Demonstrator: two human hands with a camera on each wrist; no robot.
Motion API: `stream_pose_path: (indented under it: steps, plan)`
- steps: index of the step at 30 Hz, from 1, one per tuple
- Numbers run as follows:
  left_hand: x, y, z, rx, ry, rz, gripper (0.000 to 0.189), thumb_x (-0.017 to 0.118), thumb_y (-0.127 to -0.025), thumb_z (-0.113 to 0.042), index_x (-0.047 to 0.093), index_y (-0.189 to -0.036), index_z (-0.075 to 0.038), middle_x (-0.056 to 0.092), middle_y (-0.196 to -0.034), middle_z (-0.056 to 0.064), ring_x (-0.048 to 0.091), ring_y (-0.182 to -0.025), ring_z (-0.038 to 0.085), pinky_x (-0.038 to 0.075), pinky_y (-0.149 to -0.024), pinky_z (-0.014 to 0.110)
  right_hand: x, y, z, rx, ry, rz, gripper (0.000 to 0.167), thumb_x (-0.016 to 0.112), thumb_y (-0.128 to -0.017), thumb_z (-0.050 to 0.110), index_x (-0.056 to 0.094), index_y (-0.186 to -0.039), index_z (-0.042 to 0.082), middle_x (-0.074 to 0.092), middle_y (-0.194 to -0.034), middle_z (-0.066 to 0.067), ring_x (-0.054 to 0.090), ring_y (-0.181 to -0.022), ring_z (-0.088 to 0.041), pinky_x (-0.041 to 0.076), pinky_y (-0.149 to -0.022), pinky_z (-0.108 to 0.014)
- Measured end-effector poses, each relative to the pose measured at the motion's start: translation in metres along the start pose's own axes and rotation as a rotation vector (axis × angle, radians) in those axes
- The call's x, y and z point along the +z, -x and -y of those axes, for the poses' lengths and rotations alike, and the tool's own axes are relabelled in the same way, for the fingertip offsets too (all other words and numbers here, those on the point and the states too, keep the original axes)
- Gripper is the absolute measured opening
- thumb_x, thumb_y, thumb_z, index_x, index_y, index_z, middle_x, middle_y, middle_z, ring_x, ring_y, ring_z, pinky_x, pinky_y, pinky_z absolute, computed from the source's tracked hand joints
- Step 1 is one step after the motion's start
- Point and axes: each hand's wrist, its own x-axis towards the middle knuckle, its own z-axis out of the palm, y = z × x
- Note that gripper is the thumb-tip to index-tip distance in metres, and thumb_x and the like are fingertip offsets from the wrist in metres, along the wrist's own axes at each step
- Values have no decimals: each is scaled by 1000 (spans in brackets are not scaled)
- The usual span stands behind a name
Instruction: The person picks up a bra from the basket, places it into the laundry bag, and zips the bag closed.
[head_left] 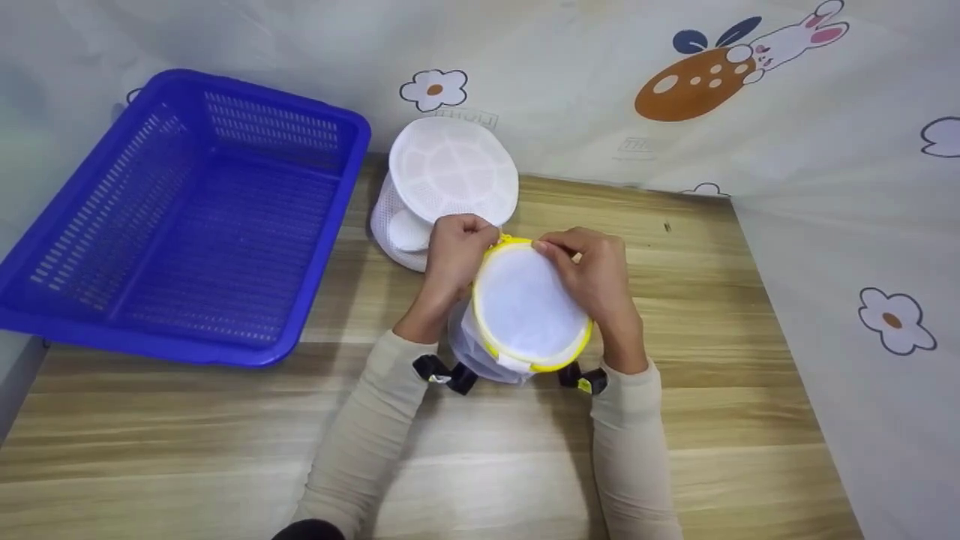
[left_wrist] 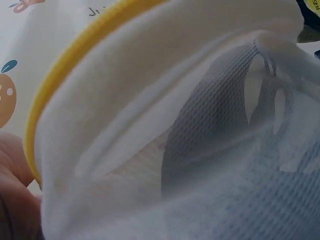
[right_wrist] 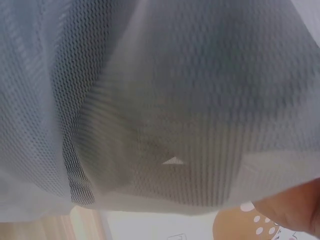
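Note:
A small round mesh laundry bag (head_left: 532, 304) with a yellow zipper edge stands upright between the hands, its white round top facing up. My left hand (head_left: 459, 251) pinches the far left of its rim, right beside the yellow zipper pull (head_left: 505, 238). On the far right of the same rim, my right hand (head_left: 598, 270) holds the edge between thumb and fingers. The left wrist view shows the yellow edging (left_wrist: 75, 60) arching over pale, see-through fabric. Grey-white mesh (right_wrist: 200, 90) fills most of the right wrist view, with one fingertip (right_wrist: 295, 207) at its lower right.
Behind the left hand stands a larger white mesh bag (head_left: 454, 169) with its round top tilted up. A big blue plastic basket (head_left: 150, 343) is at the left on the wood-grain table (head_left: 720, 420). A patterned sheet (head_left: 555, 67) covers the back and right sides.

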Motion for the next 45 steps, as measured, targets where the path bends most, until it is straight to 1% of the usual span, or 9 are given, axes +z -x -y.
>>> stream_pose_path:
  steps: [7, 13, 17, 20, 24, 30, 32, 38, 45]
  plan:
    - [-1, 0, 0, -2, -18, 0, 16, 60, -74, 2, 64, -60, -3, 55, -58, 1, 50, -58, 15, 40, -50, 23, -1, -1, -1, 8, -5, 5, 15, 71, -87, 21, 78, -84, 9, 71, -77, -1, 62, -65, -7, 50, -58, -27]
    - [-1, 0, -1, -13, -29, 3, 15, 60, -75, 1, 64, -61, -3, 57, -61, 2, 51, -60, 15, 41, -52, 24, -2, 0, -3, 19, 3, 7, 15, 71, -87, 22, 78, -84, 8, 71, -78, -1, 62, -64, -9, 49, -57, -27]
    - [-2, 0, -1, -30, -12, -3, 17, 60, -76, 1, 63, -61, -3, 54, -58, 1, 47, -53, 13, 38, -47, 23, -5, 1, -4, 43, 16, -11, 14, 72, -86, 20, 78, -85, 7, 71, -78, -2, 62, -64, -10, 49, -56, -27]
    - [-3, 0, -1, -41, -8, -10, 18, 59, -77, 2, 63, -60, -4, 48, -54, -1, 42, -49, 12, 34, -45, 22, -7, 2, -5, 54, 32, -23, 15, 73, -85, 21, 78, -85, 7, 71, -77, -3, 62, -63, -10, 48, -57, -26]
    - [-3, -1, -2, -47, -25, -14, 18, 58, -76, 1, 62, -59, -4, 46, -53, -2, 42, -50, 11, 34, -46, 22, -7, 2, -6, 50, 39, -17, 17, 72, -85, 24, 78, -85, 8, 71, -77, -3, 63, -63, -10, 49, -57, -27]
    - [-3, -1, -3, -68, -31, -17, 17, 59, -76, 1, 63, -60, -5, 48, -54, -1, 44, -51, 12, 35, -45, 22, -8, 1, -7, 45, 49, -22, 18, 71, -86, 24, 78, -86, 7, 72, -78, -3, 62, -63, -8, 49, -56, -27]
    - [-3, -1, -3, -76, -17, -19, 17, 59, -76, 1, 63, -61, -4, 48, -54, -1, 43, -49, 11, 34, -43, 21, -8, 1, -7, 46, 51, -20, 17, 71, -86, 23, 78, -86, 7, 72, -78, -3, 62, -63, -9, 49, -56, -27]
    - [-3, 0, -2, -100, 83, -9, 15, 57, -78, 3, 62, -64, 3, 43, -49, -2, 34, -39, 7, 27, -36, 19, -11, 2, -8, 62, 51, -48, 14, 73, -85, 18, 77, -86, 4, 71, -76, -5, 61, -61, -9, 48, -55, -23]
    - [-3, 0, -3, -91, 92, -17, 17, 56, -77, 3, 61, -61, 0, 44, -50, -1, 36, -41, 6, 28, -38, 19, -12, 2, -10, 73, 50, -46, 16, 72, -86, 19, 77, -87, 4, 71, -76, -4, 60, -61, -8, 48, -56, -22]
